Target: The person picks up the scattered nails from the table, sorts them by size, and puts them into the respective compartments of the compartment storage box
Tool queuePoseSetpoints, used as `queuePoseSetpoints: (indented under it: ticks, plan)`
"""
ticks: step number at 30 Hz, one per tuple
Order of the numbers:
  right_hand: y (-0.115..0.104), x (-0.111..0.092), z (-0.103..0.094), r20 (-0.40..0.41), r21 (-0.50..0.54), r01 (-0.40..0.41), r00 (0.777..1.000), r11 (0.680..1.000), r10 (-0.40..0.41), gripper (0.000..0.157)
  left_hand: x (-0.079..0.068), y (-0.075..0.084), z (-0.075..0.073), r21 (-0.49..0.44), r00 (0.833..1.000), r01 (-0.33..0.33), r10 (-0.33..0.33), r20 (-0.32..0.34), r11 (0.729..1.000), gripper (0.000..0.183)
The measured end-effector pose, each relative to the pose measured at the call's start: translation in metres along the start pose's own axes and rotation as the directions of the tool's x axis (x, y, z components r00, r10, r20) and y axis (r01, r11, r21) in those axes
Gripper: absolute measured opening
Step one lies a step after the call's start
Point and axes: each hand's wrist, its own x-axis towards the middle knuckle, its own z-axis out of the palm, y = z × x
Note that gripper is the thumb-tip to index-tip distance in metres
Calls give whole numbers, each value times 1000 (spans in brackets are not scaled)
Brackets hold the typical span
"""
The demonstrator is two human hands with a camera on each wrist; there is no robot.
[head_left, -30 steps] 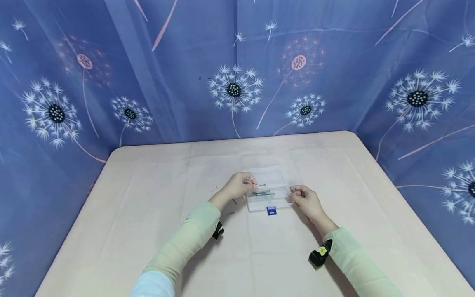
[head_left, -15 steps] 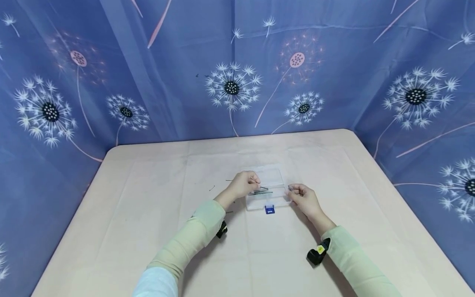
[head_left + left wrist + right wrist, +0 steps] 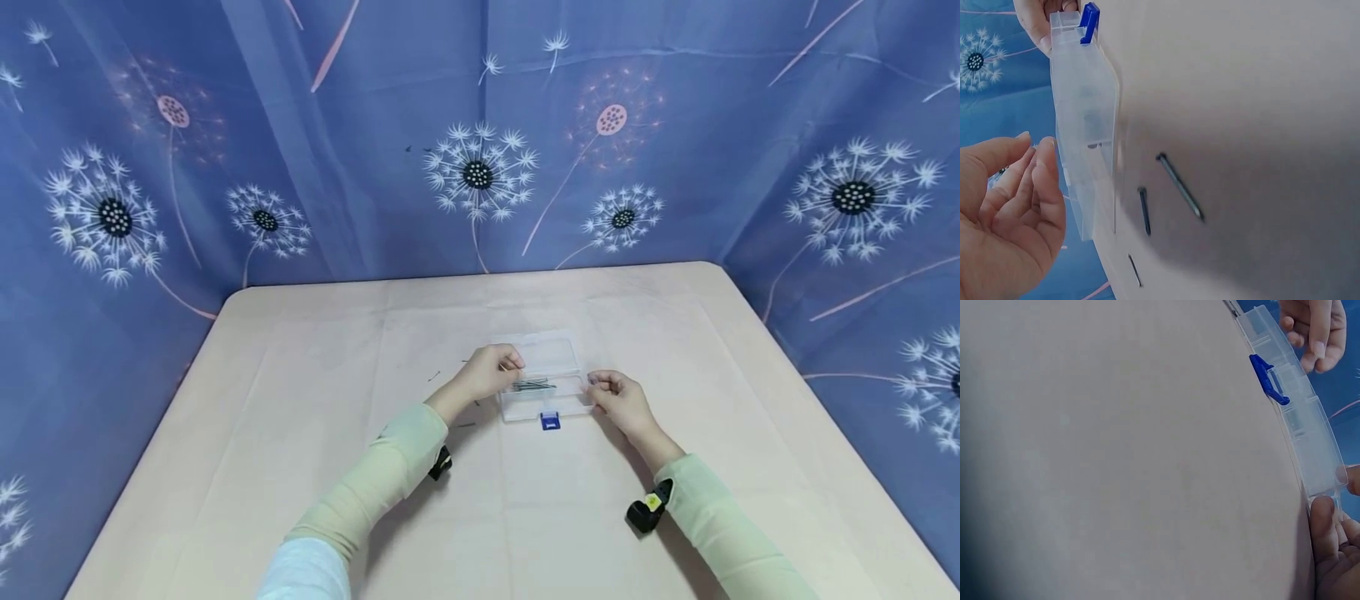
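Note:
A clear plastic storage box (image 3: 517,412) with a blue latch (image 3: 551,421) lies open on the table, its lid (image 3: 551,354) folded back. Several nails (image 3: 536,384) rest together in its rear compartment. Over the left end of the box hovers my left hand (image 3: 483,372); thumb and forefinger stand slightly apart with nothing visible between them, as the left wrist view confirms. My right hand (image 3: 622,408) grips the box's right end, thumb on the near side (image 3: 1324,515). To the left of the box lie a long nail (image 3: 1180,186), a shorter nail (image 3: 1144,211) and a thin nail (image 3: 1135,272).
The box stands on a pale cloth-covered table (image 3: 300,375). A blue curtain (image 3: 360,167) with dandelion prints encloses the back and sides. Black wrist cameras (image 3: 647,510) hang below both forearms, close to the tabletop.
A nail pinched by the left hand went down into the rear compartment and was let go; the left fingers have parted and drawn slightly back. The right hand keeps its grip on the box.

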Motion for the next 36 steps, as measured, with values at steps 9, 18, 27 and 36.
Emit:
queuePoseSetpoints:
  ticks: [9,18,27,36]
  plan:
    - [-4,0,-6,4,-24,-35,999,999,35,39,-13,-7,-13,45,1000,-10,11,-22,999,11]
    - [-1,3,-11,33,16,-55,998,998,54,40,-34,-19,-23,147,998,-56,53,22,988,9]
    - [1,3,-7,55,35,-59,997,998,57,41,-62,-37,-31,182,997,-67,61,42,981,6]
    - [-3,1,-5,79,62,-62,995,996,57,44,-86,-51,-27,193,998,-48,38,56,980,7]
